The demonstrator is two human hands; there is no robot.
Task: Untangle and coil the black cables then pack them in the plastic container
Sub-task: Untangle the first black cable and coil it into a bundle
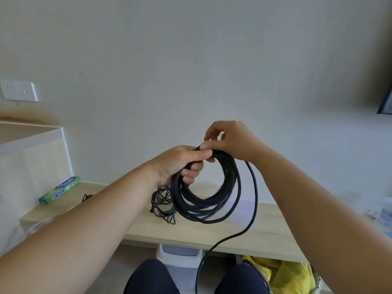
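The left hand [180,164] is raised, fingers curled tight round the coil [177,196] at its 11 o'clock. The right hand [231,141] pinches the cable at 12 o'clock. The round black coil hangs above the table [148,228]. Its loose tail [255,200] drops toward 5 o'clock. Thin cables [161,200] lie tangled at 8 o'clock.

a home room, by the look. pale wood desk [152,230] just below the grip on the cable coil [203,215]; wall socket [19,91] far up-left of it; white bin [180,251] under the desk, straight below.
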